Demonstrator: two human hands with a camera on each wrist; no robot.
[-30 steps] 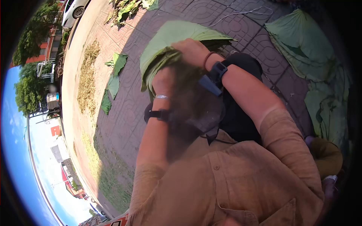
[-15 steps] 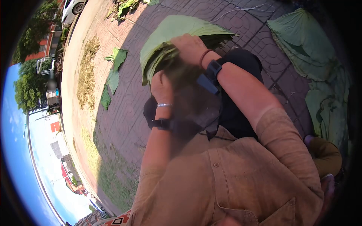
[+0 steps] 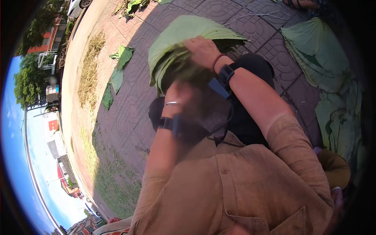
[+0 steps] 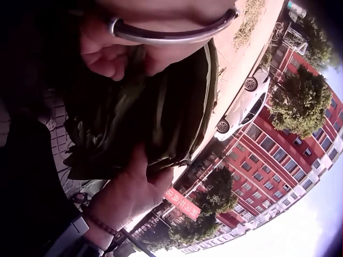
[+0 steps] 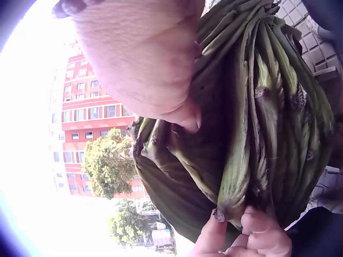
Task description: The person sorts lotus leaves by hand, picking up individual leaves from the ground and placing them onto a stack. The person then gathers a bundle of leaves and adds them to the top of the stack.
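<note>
A thick stack of folded green lotus leaves (image 3: 188,29) arches over my lap in the head view. My right hand (image 3: 203,53) holds its upper edge; in the right wrist view the thumb (image 5: 185,115) reaches inside the fold while the palm lies outside. My left hand (image 3: 180,94), blurred in the head view, is at the lower, inner side. The right wrist view shows its fingertips (image 5: 257,225) and thumb pinching the cut stalk end of one leaf (image 5: 233,193). Ribbed leaf layers with several stubby stalk ends lie around it.
More large leaves (image 3: 313,51) lie on the paving (image 3: 270,43) at the right. Smaller leaf pieces (image 3: 116,80) and dry plant matter (image 3: 91,70) are spread at the left. A white cord (image 3: 260,14) lies beyond the stack; another person's foot (image 3: 303,4) shows at the top right.
My left hand has shifted from the stack's lower left edge slightly inward and towards my body. My right hand keeps its hold, and the stack stays nearly in place.
</note>
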